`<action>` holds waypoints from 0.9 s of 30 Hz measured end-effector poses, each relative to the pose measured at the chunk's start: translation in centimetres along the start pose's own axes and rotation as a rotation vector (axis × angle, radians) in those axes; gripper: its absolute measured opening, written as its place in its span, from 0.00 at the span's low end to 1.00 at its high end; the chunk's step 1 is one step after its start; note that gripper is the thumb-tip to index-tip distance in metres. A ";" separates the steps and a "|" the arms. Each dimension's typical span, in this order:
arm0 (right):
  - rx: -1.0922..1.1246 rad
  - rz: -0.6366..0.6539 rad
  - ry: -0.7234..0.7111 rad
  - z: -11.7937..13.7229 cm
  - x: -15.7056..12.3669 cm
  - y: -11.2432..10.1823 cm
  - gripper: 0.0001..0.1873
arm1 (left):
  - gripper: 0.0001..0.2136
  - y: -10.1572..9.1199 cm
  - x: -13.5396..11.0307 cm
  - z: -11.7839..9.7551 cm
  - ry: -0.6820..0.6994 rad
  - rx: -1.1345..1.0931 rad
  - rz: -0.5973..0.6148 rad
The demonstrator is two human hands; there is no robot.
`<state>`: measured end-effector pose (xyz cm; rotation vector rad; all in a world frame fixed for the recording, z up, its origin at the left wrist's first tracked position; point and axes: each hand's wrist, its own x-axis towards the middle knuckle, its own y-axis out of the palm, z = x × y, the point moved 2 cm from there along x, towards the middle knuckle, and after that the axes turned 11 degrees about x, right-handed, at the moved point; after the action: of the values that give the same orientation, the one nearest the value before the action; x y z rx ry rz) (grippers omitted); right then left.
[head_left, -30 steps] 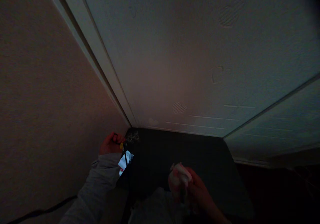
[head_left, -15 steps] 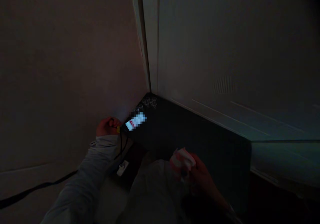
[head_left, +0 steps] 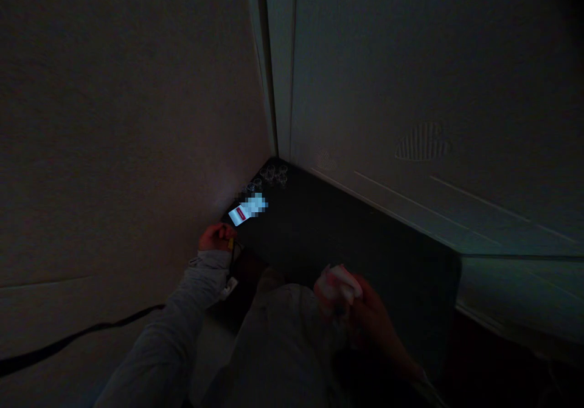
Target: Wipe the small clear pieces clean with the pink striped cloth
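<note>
My left hand [head_left: 215,238] is closed beside the dark tabletop's left edge, its fingers around a dark cable [head_left: 234,253] with a small yellow piece [head_left: 231,244] on it. Just beyond these fingers a lit phone [head_left: 239,214] lies on the tabletop, part of its screen blurred. My right hand [head_left: 369,306], over my lap, grips a pale pinkish, crumpled thing [head_left: 338,281]; it looks thin and soft, but the dimness hides its kind. Some of the right fingers are lost in shadow.
Several small clear round containers [head_left: 274,174] stand in the far corner of the dark tabletop [head_left: 328,225]. Walls [head_left: 137,122] rise on both sides. A white socket block [head_left: 229,288] is below my left wrist. A black strap [head_left: 82,334] runs from the left.
My left hand has moved right and slightly down, nearer to the phone, with the cable. My right hand keeps its hold on the pale thing. The view has shifted slightly.
</note>
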<state>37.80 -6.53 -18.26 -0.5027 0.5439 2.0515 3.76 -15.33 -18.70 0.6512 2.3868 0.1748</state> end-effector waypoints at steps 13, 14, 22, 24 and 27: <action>0.089 0.017 -0.041 0.0 -0.2 1.3 0.16 | 0.22 16.5 -4.7 -0.3 -0.121 -0.256 0.430; 0.114 0.017 -0.046 -0.1 -0.4 1.3 0.17 | 0.22 17.4 -5.2 -0.8 -0.118 -0.269 0.456; 0.262 -0.013 -0.067 -0.2 -1.3 2.3 0.18 | 0.22 22.1 -6.9 -5.1 -0.009 -0.286 0.612; 0.274 -0.030 -0.078 0.2 -1.3 2.5 0.18 | 0.22 22.0 -6.4 -5.2 0.050 -0.190 0.599; 0.229 -0.071 -0.111 0.9 -1.2 2.7 0.19 | 0.24 20.3 -5.0 -4.4 0.171 0.151 0.597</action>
<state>35.98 -8.13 -16.36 -0.2670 0.6751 1.9072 12.67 0.01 -6.74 1.4620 2.3104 0.3132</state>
